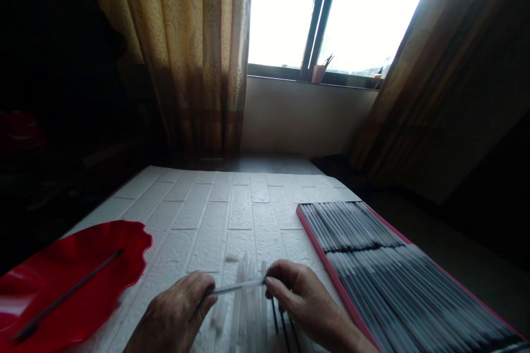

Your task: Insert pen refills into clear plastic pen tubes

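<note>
My left hand (pixel 176 309) pinches one end of a thin, pale translucent tube (pixel 238 287). The other end sits between the thumb and forefinger of my right hand (pixel 304 298), so the tube stretches almost level between both hands. Below it lies a blurred pile of clear plastic tubes (pixel 248 320) on the white table cover (pixel 209 231). Several thin dark sticks (pixel 285 331) stick out beneath my right hand. Motion blur hides whether anything is inside the held tube.
To the right, a red-edged tray (pixel 311 237) is packed with rows of slim dark sticks in pale sleeves (pixel 397 281). A red scalloped dish (pixel 89 242) on the left holds one dark stick (pixel 74 292). Beyond the table are a curtain (pixel 186 38) and a window (pixel 281 11).
</note>
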